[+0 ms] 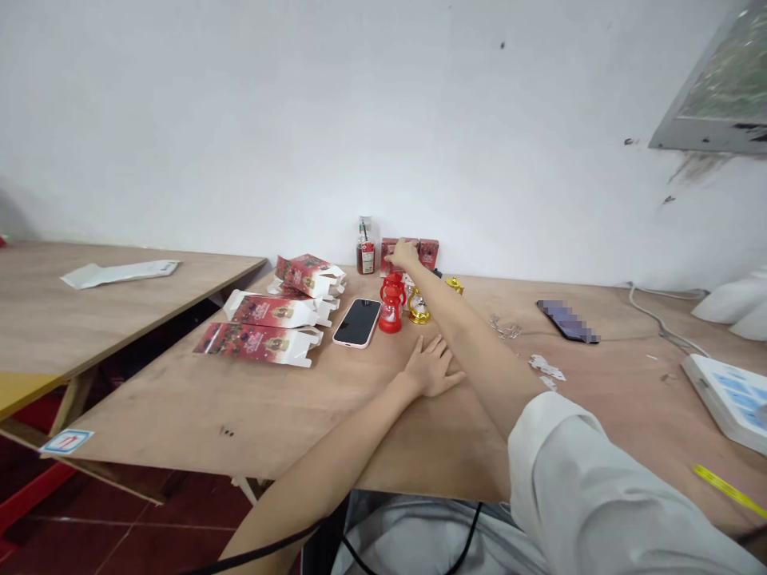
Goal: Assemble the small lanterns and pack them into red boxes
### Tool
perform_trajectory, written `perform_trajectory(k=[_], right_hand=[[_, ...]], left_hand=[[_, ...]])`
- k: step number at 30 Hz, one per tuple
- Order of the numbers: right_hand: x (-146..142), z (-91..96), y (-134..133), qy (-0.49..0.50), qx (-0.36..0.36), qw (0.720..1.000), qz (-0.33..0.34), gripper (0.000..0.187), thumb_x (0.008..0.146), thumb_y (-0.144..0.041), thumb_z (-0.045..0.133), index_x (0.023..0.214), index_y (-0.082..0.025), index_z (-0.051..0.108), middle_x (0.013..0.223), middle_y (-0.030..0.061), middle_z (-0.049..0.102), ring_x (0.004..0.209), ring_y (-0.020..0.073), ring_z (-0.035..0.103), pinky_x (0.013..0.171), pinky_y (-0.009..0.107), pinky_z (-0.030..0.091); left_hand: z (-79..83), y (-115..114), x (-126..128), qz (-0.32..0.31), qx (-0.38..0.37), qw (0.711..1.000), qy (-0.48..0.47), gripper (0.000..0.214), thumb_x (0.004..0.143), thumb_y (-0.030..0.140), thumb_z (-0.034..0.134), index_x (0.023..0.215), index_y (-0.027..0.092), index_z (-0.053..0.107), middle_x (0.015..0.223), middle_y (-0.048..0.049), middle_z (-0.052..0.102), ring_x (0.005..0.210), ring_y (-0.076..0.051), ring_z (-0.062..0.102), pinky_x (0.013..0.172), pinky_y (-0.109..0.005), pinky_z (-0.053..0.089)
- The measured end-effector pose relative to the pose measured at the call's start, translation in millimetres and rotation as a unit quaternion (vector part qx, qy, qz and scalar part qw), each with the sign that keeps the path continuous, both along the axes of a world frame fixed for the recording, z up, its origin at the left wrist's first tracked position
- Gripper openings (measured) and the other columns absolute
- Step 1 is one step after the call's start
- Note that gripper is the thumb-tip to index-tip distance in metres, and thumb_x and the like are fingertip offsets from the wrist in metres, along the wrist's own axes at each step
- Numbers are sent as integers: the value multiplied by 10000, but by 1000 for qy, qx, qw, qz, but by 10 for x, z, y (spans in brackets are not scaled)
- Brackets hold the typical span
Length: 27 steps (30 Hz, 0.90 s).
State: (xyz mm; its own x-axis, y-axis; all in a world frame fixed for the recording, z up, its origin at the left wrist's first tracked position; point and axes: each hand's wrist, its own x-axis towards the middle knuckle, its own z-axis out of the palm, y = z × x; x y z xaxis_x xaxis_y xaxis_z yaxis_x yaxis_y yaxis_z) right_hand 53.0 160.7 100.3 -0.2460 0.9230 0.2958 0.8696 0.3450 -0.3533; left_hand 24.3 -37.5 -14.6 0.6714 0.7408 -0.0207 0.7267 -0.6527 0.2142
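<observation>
My right hand point(405, 254) reaches across to the wall side of the table, its fingers bent around a small printed red box point(388, 246) that stands upright there. A second red box point(429, 253) stands just to the right. My left hand point(430, 367) lies flat on the tabletop with its fingers spread, holding nothing. Below my right hand stand a small red lantern point(391, 307) and a gold lantern point(419, 307). Another gold lantern point(455, 284) is partly hidden behind my right forearm.
Several flattened printed cartons point(257, 342) lie at left, beside a pink-edged phone point(358, 323). A bottle of dark liquid point(365, 249) stands by the wall. At right are a dark phone point(566, 321), paper scraps point(546, 368), a white-and-blue box point(731, 395) and a yellow strip point(728, 488).
</observation>
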Motion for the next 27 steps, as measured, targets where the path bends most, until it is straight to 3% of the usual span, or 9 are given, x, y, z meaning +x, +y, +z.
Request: perform_trajectory(k=[4, 8, 11, 14, 16, 18, 20, 24, 27], right_hand=[[111, 311, 44, 25, 21, 997, -71, 765, 877, -579, 421, 1358, -27, 201, 1428, 323, 124, 1188, 306, 474, 1023, 499, 341], [599, 415, -343, 64, 172, 982, -47, 467, 946, -446, 347, 1313, -158, 320, 1340, 161, 349, 1218, 281, 460, 1022, 480, 359], [1094, 72, -1075, 60, 213, 975, -31, 404, 969, -391, 244, 1318, -204, 326, 1320, 123, 409, 1254, 237, 429, 1032, 417, 376], [1490, -542, -1807, 27, 176, 984, -27, 424, 945, -396, 298, 1305, -184, 369, 1284, 147, 472, 1246, 267, 438, 1043, 438, 374], [1658, -926, -2090, -12, 140, 990, 5, 477, 917, -427, 366, 1301, -146, 398, 1321, 179, 455, 1270, 297, 419, 1057, 454, 362], [1747, -1178, -2193, -16, 110, 993, 30, 491, 905, -429, 404, 1310, -150, 400, 1365, 168, 432, 1289, 283, 411, 1066, 439, 364], [1776, -1284, -2184, -8, 71, 996, 50, 477, 890, -441, 445, 1285, -175, 430, 1324, 147, 482, 1255, 273, 455, 1045, 428, 390], [1763, -1297, -2085, -9, 3, 997, 81, 434, 910, -410, 416, 1259, -160, 475, 1265, 151, 554, 1189, 259, 531, 1011, 408, 426], [1755, -1327, -2034, -27, -9, 995, 93, 450, 933, -373, 352, 1299, -141, 474, 1377, 167, 491, 1315, 263, 435, 1080, 437, 362]], left_hand=[[-38, 36, 14, 10, 3, 1000, 3, 725, 915, 574, 218, 1488, 132, 187, 1564, -134, 147, 1458, -257, 78, 1155, -556, 56], [-36, 52, 26, 13, 12, 1000, -2, 719, 912, 571, 234, 1484, 135, 209, 1564, -115, 151, 1457, -253, 91, 1157, -545, 50], [-21, 67, 35, 24, 14, 1000, -1, 729, 905, 583, 248, 1483, 140, 217, 1565, -110, 143, 1457, -241, 101, 1160, -532, 47], [-4, 85, 45, 32, 20, 999, 2, 727, 903, 576, 255, 1482, 137, 220, 1564, -106, 155, 1456, -234, 113, 1161, -526, 49], [2, 102, 54, 37, 24, 999, 7, 723, 906, 564, 253, 1481, 129, 218, 1563, -105, 156, 1455, -229, 117, 1160, -528, 59], [-4, 122, 61, 39, 27, 999, 9, 717, 907, 559, 246, 1482, 132, 215, 1564, -99, 152, 1455, -225, 118, 1159, -532, 70], [-20, 137, 65, 41, 30, 999, 5, 707, 908, 560, 238, 1482, 148, 217, 1564, -91, 157, 1455, -224, 120, 1158, -533, 68], [-29, 117, 46, 36, 39, 999, -8, 653, 910, 529, 266, 1452, 166, 293, 1546, -98, 241, 1442, -232, 176, 1157, -529, 87], [50, 68, -14, 42, 127, 990, -46, 557, 886, 399, 374, 1399, 182, 382, 1506, -109, 339, 1424, -240, 225, 1164, -516, 67]])
